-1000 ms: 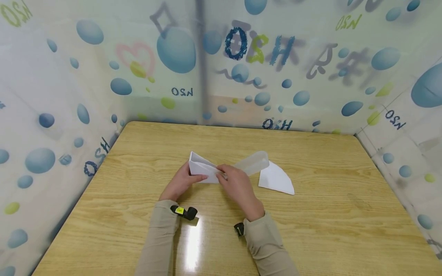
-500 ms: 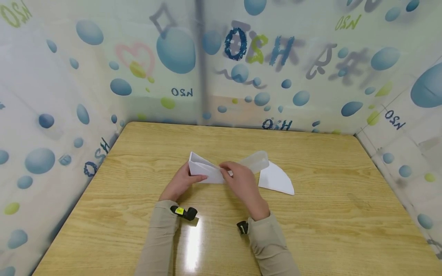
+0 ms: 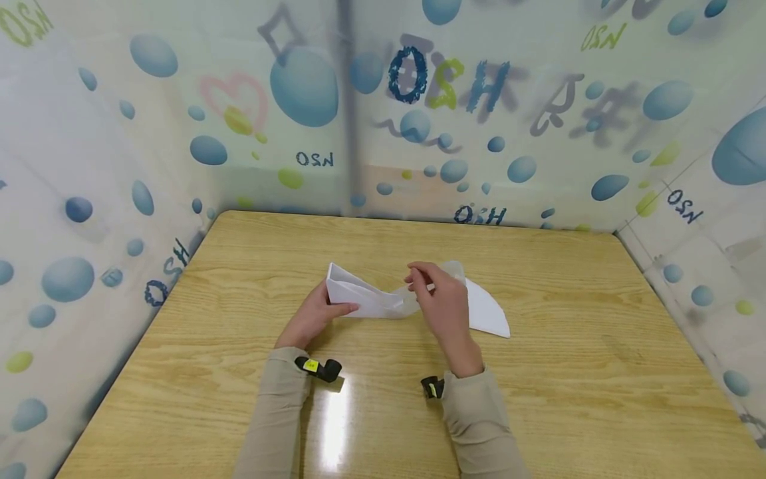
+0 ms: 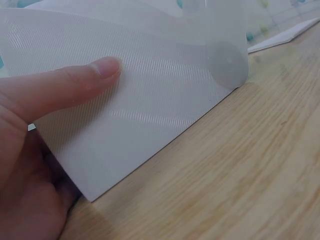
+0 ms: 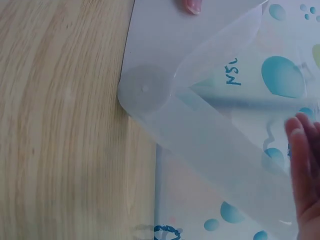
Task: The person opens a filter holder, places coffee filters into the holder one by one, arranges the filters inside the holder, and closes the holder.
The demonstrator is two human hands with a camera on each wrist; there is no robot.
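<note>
A white folded piece (image 3: 362, 303) with an open, pocket-like top stands upright on the table; its face looks finely ribbed in the left wrist view. My left hand (image 3: 316, 314) grips its left end, the thumb (image 4: 107, 67) flat on the near face. A translucent strip (image 5: 215, 155) meets the piece's right end at a round disc (image 5: 145, 89) and slants up to the right. My right hand (image 3: 444, 303) hovers in front of that strip, fingers loosely bent, with nothing visible in them. It hides part of the strip in the head view.
A white fan-shaped piece (image 3: 487, 311) lies on the wooden table (image 3: 568, 386), to the right behind my right hand. Patterned sheets (image 3: 520, 100) hang along the back and both sides of the table. Black cameras (image 3: 326, 370) sit on both wrists.
My right hand has drawn away from the white folded piece, moving right and slightly up, and its right end now shows. My left hand keeps its grip in the same place.
</note>
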